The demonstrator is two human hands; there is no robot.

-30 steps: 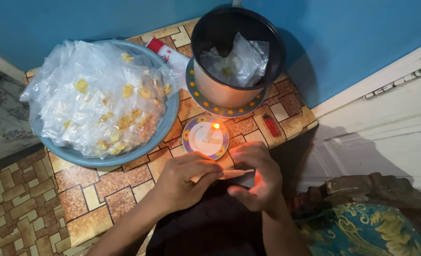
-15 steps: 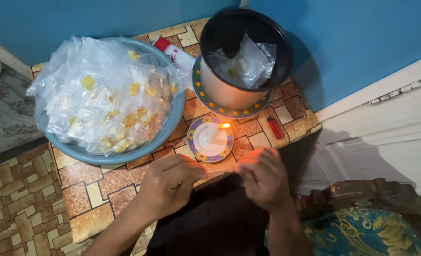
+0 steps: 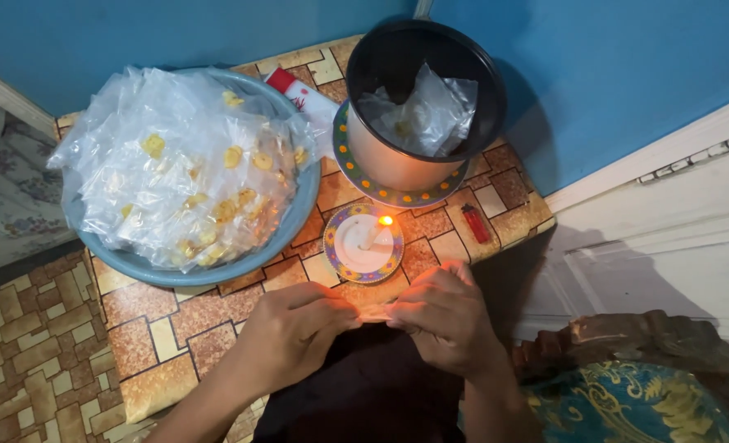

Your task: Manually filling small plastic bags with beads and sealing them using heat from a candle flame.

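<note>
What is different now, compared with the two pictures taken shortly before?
Little has changed. Both hands, left hand and right hand, keep pinching the small clear packet between them, just below the lit candle on its saucer. They shifted only slightly; nothing was let go. The basin of plastic bags, the pot and the red lighter stayed in place.
</note>
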